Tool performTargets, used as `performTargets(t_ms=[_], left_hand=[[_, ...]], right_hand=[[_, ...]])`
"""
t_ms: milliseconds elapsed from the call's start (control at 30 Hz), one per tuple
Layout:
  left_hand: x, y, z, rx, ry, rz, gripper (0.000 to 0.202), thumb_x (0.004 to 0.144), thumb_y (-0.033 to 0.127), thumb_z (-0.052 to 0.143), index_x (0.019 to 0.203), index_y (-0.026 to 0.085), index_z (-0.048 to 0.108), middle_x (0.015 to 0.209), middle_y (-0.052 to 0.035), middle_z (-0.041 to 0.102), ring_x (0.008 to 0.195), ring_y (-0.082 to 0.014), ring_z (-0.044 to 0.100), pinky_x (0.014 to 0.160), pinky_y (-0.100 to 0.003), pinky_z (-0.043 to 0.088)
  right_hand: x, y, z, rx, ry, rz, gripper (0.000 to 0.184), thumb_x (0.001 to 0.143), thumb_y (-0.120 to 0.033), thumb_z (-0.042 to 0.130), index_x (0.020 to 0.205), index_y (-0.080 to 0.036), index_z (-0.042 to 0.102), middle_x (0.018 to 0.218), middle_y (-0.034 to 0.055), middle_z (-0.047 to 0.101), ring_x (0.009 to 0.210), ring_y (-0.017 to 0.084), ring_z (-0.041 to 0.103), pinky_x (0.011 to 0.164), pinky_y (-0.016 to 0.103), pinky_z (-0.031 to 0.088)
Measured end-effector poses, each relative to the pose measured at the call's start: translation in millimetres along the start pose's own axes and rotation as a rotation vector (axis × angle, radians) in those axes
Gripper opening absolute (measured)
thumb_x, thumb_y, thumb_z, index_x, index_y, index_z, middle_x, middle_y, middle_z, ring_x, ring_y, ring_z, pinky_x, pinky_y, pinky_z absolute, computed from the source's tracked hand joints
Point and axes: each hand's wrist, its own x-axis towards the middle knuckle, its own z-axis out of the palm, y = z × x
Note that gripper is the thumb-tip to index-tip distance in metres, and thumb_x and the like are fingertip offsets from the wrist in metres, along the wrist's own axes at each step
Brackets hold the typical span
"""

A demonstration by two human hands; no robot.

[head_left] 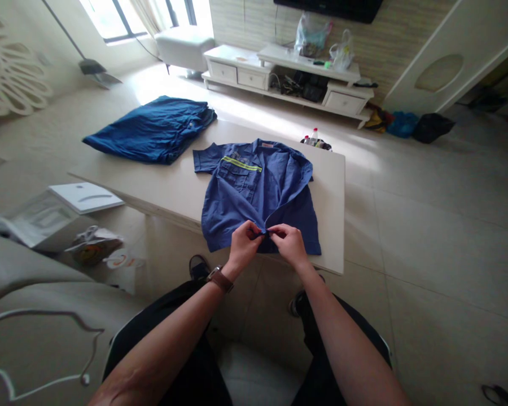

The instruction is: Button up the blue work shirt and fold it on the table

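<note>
- The blue shirt (231, 211) lay spread on the right part of the table, its collar at the far side and its bottom hem at the near edge.
- A yellow stripe (242, 164) ran above the chest pocket (238, 179) on the shirt's left half as seen; the right front panel bulged loosely and the front gaped below the collar.
- The left hand (242, 243) was nearly closed, thumb and fingertips pinching the fabric at the bottom of the front opening, the other fingers curled in.
- The right hand (289, 242) faced it just to the right, thumb and forefinger pinched together on the same bottom part of the front, the remaining fingers bent.
- The two sets of fingertips nearly met over a small dark fold of cloth; whether they touched each other could not be told.
- A watch (220, 278) with a brown strap sat on the left wrist.
- The pale table (333, 217) stood in front of the knees, reaching out to the left.
- A pile of darker blue cloth (152, 132) lay on its far left, apart from the shirt.
- Red-capped bottles (315, 134) showed just beyond its far right edge.
- A white cabinet (345, 102) stood farther off against the wall.
</note>
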Motion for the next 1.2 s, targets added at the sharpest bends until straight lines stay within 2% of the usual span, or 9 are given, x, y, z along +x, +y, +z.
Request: performTargets(t_ms=[167,433,567,667,767,967,1100,1200], left_hand=[[-2.5,0.0,0.2,0.072,0.004,0.031,0.014,0.071,0.015,0.073,0.079,0.02,0.062,0.078,0.0015,0.069,0.069,-0.0127,0.063,0.064,-0.023,0.047],[-2.9,2.5,-0.8,0.07,0.004,-0.001,0.015,0.069,0.013,0.071,0.079,0.02,0.062,0.065,0.0054,0.061,0.058,-0.0107,0.055,0.054,-0.021,0.038],[-2.8,2.6,-1.0,0.076,0.019,0.008,0.014,0.068,0.012,0.07,0.077,0.02,0.062,0.066,0.0051,0.061,0.059,-0.0105,0.055,0.056,-0.021,0.039],[-2.6,2.3,-1.1,0.066,0.025,0.007,0.014,0.069,0.01,0.068,0.078,0.019,0.062,0.068,0.005,0.062,0.06,-0.0102,0.055,0.058,-0.021,0.04],[-2.3,1.9,-0.9,0.036,0.009,0.011,0.015,0.069,0.01,0.067,0.08,0.019,0.062,0.07,0.0047,0.063,0.062,-0.0104,0.056,0.059,-0.021,0.041],[-2.5,-2.8,0.5,0.042,-0.014,0.06,0.017,0.07,0.008,0.065,0.083,0.019,0.064,0.078,0.0027,0.065,0.069,-0.0116,0.058,0.064,-0.022,0.044],[-2.9,-1.7,1.8,0.034,-0.038,0.081,0.022,0.069,0.004,0.059,0.086,0.019,0.063,0.082,0.0016,0.065,0.072,-0.0123,0.059,0.067,-0.023,0.046],[-2.7,4.2,1.3,0.017,-0.055,0.092,0.019,0.073,0.008,0.06,0.088,0.019,0.063,0.084,0.0008,0.065,0.073,-0.0125,0.059,0.067,-0.024,0.047]], right_hand=[[-0.5,0.2,2.1,0.011,-0.04,0.023,0.014,0.079,-0.025,0.067,0.083,-0.022,0.08,0.08,0.0026,0.078,0.072,0.019,0.07,0.07,0.03,0.054],[-1.7,-1.7,0.3,-0.009,-0.059,0.01,0.017,0.078,-0.025,0.065,0.084,-0.022,0.081,0.083,0.0023,0.078,0.074,0.019,0.071,0.07,0.029,0.053],[-1.9,-4.2,-0.8,-0.01,-0.075,0.0,0.017,0.078,-0.026,0.066,0.084,-0.022,0.082,0.083,0.0028,0.079,0.076,0.02,0.071,0.073,0.03,0.055],[-1.2,-5.1,-2.2,-0.015,-0.088,-0.026,0.021,0.085,-0.036,0.066,0.082,-0.021,0.081,0.086,0.0048,0.079,0.081,0.021,0.072,0.076,0.031,0.054],[0.2,-2.2,-2.8,0.016,-0.087,0.019,0.029,0.089,-0.043,0.062,0.082,-0.021,0.08,0.089,0.0064,0.08,0.082,0.021,0.072,0.077,0.032,0.054],[2.2,5.5,-0.1,0.09,-0.101,0.158,0.018,0.074,-0.036,0.072,0.081,-0.02,0.075,0.079,0.0036,0.076,0.073,0.019,0.067,0.072,0.031,0.051],[1.6,0.1,-0.9,0.0,-0.1,0.141,0.015,0.077,-0.035,0.069,0.077,-0.02,0.069,0.076,0.0024,0.072,0.071,0.018,0.063,0.071,0.03,0.048],[0.4,-6.4,-1.6,-0.077,-0.068,0.085,0.014,0.081,-0.034,0.065,0.078,-0.021,0.067,0.078,0.0029,0.071,0.074,0.019,0.063,0.073,0.03,0.048]])
